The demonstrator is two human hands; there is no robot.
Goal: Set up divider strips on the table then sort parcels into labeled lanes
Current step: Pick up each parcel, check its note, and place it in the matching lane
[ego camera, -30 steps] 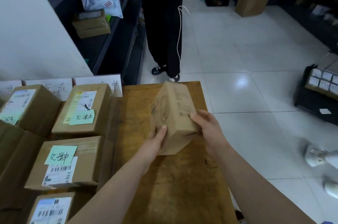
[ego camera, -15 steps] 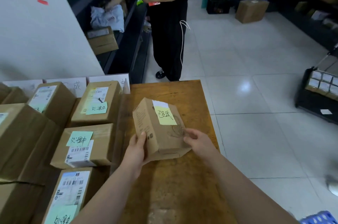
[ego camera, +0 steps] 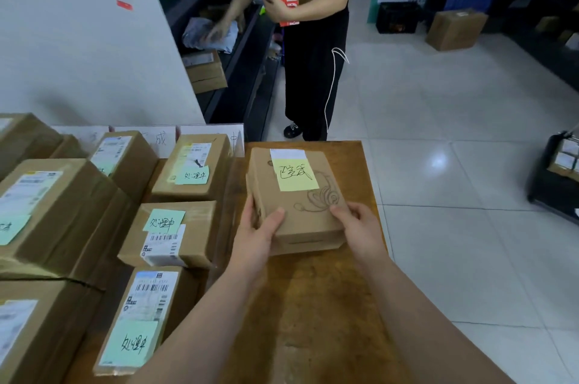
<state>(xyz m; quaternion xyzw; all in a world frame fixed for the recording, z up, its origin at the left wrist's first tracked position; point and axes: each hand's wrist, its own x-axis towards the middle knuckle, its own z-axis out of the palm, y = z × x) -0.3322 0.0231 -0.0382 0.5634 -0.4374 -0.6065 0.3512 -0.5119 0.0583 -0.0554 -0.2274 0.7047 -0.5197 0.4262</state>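
parcel (ego camera: 297, 202) on table (ego camera: 313, 305), right of divider strip (ego camera: 227, 211) | left hand (ego camera: 258, 236) at its left side, right hand (ego camera: 360, 227) at its right | labelled boxes (ego camera: 169, 233) left of strip | person (ego camera: 313, 54) behind table

The left hand (ego camera: 255, 234) and the right hand (ego camera: 360, 227) grip a brown parcel (ego camera: 297, 205) with a yellow note (ego camera: 294, 175), near the far right corner of the wooden table (ego camera: 313, 305), beside labeled boxes (ego camera: 169, 233).

Wooden table (ego camera: 313, 305), worn top. Left part: a lane of three taped parcels (ego camera: 170, 233) with green notes, and larger boxes (ego camera: 53, 211) further left. A cardboard divider strip (ego camera: 227, 195) stands just right of that lane. White label cards (ego camera: 159, 139) stand along the far edge. The box with yellow note (ego camera: 300, 211) sits flat, right of the strip; contact with the table is unclear.
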